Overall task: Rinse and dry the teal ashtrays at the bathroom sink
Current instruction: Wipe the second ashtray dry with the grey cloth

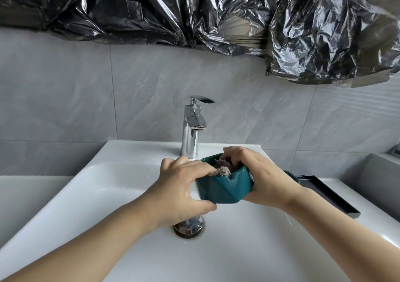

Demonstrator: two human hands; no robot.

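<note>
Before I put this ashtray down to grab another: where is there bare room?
Bare: the sink basin left of the drain, and the rim left of the faucet. Crowded: the right ledge, where a black tray lies beyond the right hand.

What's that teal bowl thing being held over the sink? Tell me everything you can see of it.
The teal ashtray is a glossy, ceramic-looking dish with faceted angular sides and a notch in its rim. It is held above the white sink, tilted toward the camera. The left hand holds its near side; the right hand cups its far side, fingers pressing a grey-beige cloth inside.
</note>
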